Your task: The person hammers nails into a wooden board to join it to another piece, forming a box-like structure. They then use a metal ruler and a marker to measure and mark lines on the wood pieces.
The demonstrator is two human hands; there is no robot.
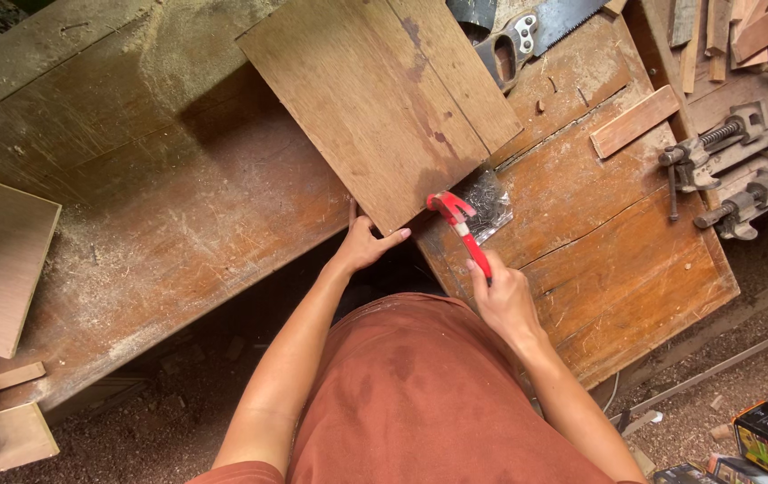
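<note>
Left hand point(364, 244) grips near corner of wooden board point(375, 103) on workbench point(177, 206); right hand point(502, 300) clenched round red hammer point(458, 226), head just beside board's corner.

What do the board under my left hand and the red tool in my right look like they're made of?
The board looks like thin plywood or sawn wood: matt brown, fine grain, dark stains, unfinished. The red tool, a hammer held by the right hand, seems painted metal, glossy red with a paler band. The left hand grips the board's edge.
</note>
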